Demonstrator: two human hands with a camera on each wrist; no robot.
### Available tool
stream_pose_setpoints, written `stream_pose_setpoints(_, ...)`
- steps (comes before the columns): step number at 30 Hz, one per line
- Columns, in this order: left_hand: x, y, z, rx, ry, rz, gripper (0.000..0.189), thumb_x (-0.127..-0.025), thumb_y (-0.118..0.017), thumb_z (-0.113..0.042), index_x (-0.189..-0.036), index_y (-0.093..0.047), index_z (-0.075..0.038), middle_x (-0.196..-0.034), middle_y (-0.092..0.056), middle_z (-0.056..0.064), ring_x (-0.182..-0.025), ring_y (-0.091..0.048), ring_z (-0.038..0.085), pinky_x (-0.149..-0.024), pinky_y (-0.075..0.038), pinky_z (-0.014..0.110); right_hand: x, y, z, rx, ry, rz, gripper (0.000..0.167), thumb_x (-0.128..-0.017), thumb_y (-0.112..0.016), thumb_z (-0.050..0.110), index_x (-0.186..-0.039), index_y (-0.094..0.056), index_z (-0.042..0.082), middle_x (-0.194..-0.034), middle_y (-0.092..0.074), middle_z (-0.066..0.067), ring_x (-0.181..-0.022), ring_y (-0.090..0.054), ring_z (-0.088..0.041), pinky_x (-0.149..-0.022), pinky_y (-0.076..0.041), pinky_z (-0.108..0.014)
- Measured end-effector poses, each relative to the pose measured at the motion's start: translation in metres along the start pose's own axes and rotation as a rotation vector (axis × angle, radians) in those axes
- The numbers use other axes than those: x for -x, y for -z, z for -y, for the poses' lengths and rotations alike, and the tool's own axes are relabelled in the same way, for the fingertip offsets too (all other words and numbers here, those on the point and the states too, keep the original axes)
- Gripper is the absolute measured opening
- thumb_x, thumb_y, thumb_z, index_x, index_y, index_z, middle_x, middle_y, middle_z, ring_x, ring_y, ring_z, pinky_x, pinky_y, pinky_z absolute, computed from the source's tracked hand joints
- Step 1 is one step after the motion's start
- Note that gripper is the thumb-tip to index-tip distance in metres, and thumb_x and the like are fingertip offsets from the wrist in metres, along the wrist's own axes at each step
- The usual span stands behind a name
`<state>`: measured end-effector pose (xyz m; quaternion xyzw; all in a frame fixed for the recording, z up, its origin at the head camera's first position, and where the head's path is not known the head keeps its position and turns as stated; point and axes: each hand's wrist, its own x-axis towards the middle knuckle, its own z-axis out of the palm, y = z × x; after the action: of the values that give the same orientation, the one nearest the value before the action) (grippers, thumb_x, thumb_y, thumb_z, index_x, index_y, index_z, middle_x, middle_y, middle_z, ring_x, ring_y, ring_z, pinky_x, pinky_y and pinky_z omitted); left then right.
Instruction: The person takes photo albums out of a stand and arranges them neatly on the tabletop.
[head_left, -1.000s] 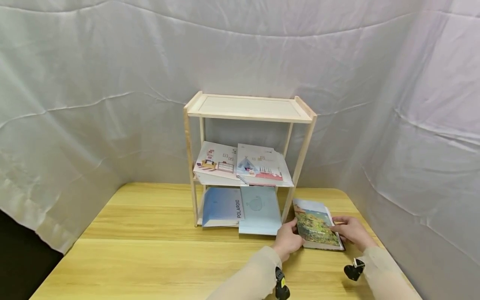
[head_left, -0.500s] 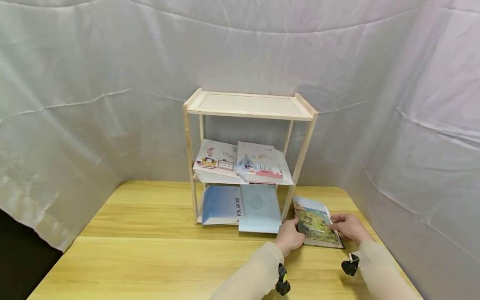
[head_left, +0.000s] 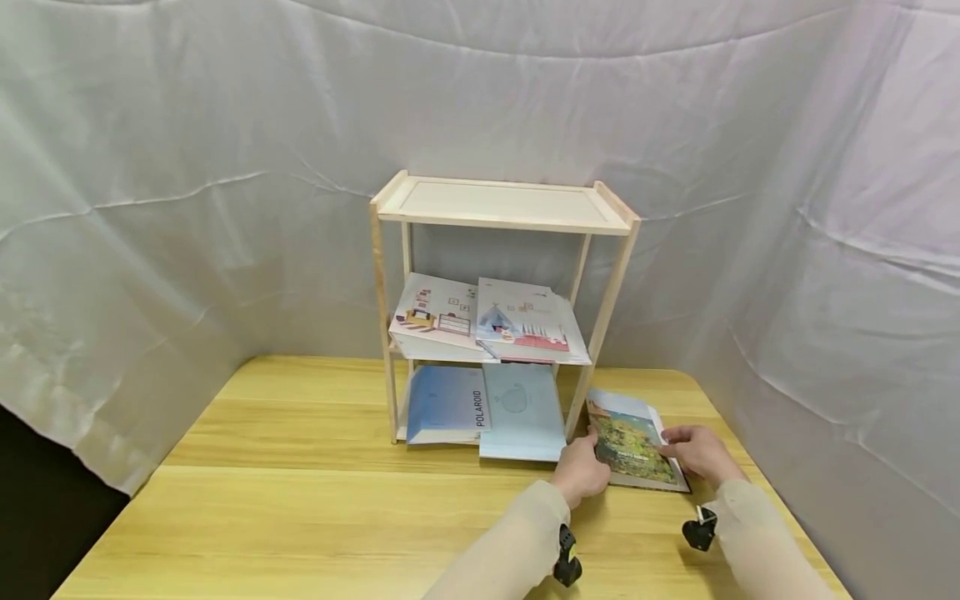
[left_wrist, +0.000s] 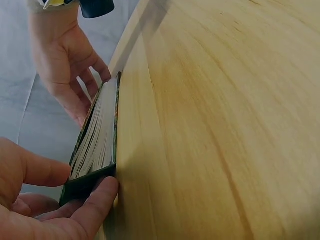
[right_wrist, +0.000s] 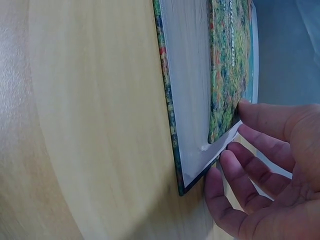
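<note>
A thick hardcover book (head_left: 633, 446) with a painted garden cover lies at the right of the wooden shelf, on the table. My left hand (head_left: 581, 471) holds its spine side near the front corner, and in the left wrist view the thumb is on the upper cover with fingers low at the corner. On the opposite edge, my right hand (head_left: 701, 454) grips the book, thumb on the cover and fingers at the lower board. The right wrist view shows the page block (right_wrist: 190, 75) between the boards, the top cover set back from the lower one.
The wooden shelf (head_left: 506, 204) stands at the back. On its middle level lie white illustrated books (head_left: 435, 312); its bottom level bears a blue POLAROID book (head_left: 448, 404) and a pale blue book (head_left: 525, 417) jutting forward. A grey curtain (head_left: 862, 333) borders the table (head_left: 300, 517).
The head view has tilted a little, so everything appears slightly higher. Both hands stay at the book, which has hardly moved beside the shelf.
</note>
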<state>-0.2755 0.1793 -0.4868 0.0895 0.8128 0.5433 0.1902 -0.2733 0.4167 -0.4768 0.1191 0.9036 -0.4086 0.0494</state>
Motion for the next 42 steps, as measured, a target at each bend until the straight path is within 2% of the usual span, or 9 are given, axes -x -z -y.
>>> stream_pose_setpoints(3, 0.0, 0.0, 0.0, -0.002, 0.0, 0.009, 0.075, -0.098, -0.056, 0.008, -0.167, -0.04, -0.017, -0.152, -0.064, 0.016, -0.046, -0.016, 0.015, -0.046, -0.019, 0.032, -0.001, 0.0, -0.002, 0.028, 0.004, -0.006, 0.048, -0.103, -0.069, 0.017, -0.139, -0.058, -0.015, -0.12, -0.066, -0.031, -0.08, -0.056, -0.023, -0.069, -0.051, -0.034)
stream_pose_setpoints(6, 0.001, 0.0, 0.0, 0.002, 0.002, 0.017, 0.076, -0.099, -0.056, 0.007, -0.168, -0.037, -0.018, -0.127, -0.077, 0.019, -0.044, -0.017, 0.014, -0.045, -0.019, 0.031, -0.001, 0.0, -0.003, 0.051, 0.009, -0.008, 0.049, -0.103, -0.069, 0.019, -0.139, -0.059, -0.014, -0.137, -0.061, -0.037, -0.101, -0.062, -0.032, -0.079, -0.057, -0.038)
stream_pose_setpoints(10, 0.001, 0.0, 0.0, 0.01, 0.009, 0.009, 0.076, -0.1, -0.057, 0.005, -0.169, -0.036, -0.019, -0.107, -0.081, 0.02, -0.043, -0.019, 0.013, -0.043, -0.021, 0.031, -0.001, 0.0, -0.003, 0.068, 0.018, -0.009, 0.05, -0.103, -0.07, 0.02, -0.138, -0.06, -0.014, -0.14, -0.059, -0.038, -0.113, -0.065, -0.04, -0.088, -0.061, -0.048)
stream_pose_setpoints(16, 0.003, 0.0, 0.002, 0.031, 0.014, 0.005, 0.073, -0.103, -0.059, 0.0, -0.169, -0.036, -0.02, -0.125, -0.078, 0.019, -0.044, -0.021, 0.013, -0.045, -0.023, 0.031, -0.001, -0.001, -0.003, 0.07, 0.023, -0.007, 0.05, -0.103, -0.07, 0.021, -0.138, -0.06, -0.014, -0.139, -0.059, -0.039, -0.116, -0.065, -0.042, -0.093, -0.061, -0.053)
stream_pose_setpoints(23, 0.004, 0.001, 0.003, 0.037, 0.007, 0.007, 0.072, -0.105, -0.057, -0.001, -0.17, -0.033, -0.021, -0.077, -0.078, 0.015, -0.043, -0.018, 0.013, -0.044, -0.021, 0.03, -0.001, -0.001, -0.006, 0.047, 0.021, -0.002, 0.051, -0.104, -0.07, 0.022, -0.139, -0.059, -0.014, -0.136, -0.061, -0.038, -0.115, -0.066, -0.042, -0.092, -0.061, -0.052)
stream_pose_setpoints(30, 0.004, 0.003, 0.004, 0.066, -0.003, 0.014, 0.07, -0.107, -0.059, -0.005, -0.17, -0.034, -0.022, -0.053, -0.053, 0.009, -0.042, -0.019, 0.013, -0.044, -0.022, 0.03, -0.001, -0.001, -0.005, 0.042, 0.014, -0.001, 0.054, -0.105, -0.068, 0.024, -0.142, -0.057, -0.014, -0.143, -0.056, -0.039, -0.124, -0.061, -0.051, -0.101, -0.057, -0.059)
stream_pose_setpoints(34, 0.004, 0.003, 0.006, 0.081, -0.012, 0.003, 0.069, -0.107, -0.06, -0.007, -0.169, -0.035, -0.022, -0.053, -0.056, 0.009, -0.042, -0.02, 0.013, -0.044, -0.022, 0.029, -0.001, -0.002, -0.006, 0.038, 0.011, -0.005, 0.055, -0.105, -0.068, 0.026, -0.142, -0.057, -0.013, -0.145, -0.055, -0.039, -0.128, -0.058, -0.054, -0.105, -0.055, -0.062)
stream_pose_setpoints(38, 0.003, 0.002, 0.008, 0.075, -0.02, -0.009, 0.069, -0.107, -0.059, -0.006, -0.169, -0.035, -0.023, -0.076, -0.077, 0.015, -0.042, -0.019, 0.013, -0.045, -0.022, 0.03, 0.0, -0.003, -0.008, 0.037, 0.013, -0.014, 0.054, -0.105, -0.068, 0.025, -0.142, -0.057, -0.013, -0.143, -0.056, -0.039, -0.127, -0.059, -0.053, -0.104, -0.055, -0.061)
stream_pose_setpoints(42, 0.003, 0.0, 0.01, 0.063, -0.031, -0.012, 0.069, -0.107, -0.059, -0.007, -0.169, -0.035, -0.023, -0.086, -0.081, 0.016, -0.042, -0.019, 0.013, -0.045, -0.023, 0.029, 0.001, -0.005, -0.009, 0.043, 0.022, -0.024, 0.052, -0.106, -0.066, 0.024, -0.141, -0.057, -0.014, -0.142, -0.057, -0.039, -0.124, -0.06, -0.05, -0.102, -0.055, -0.06)
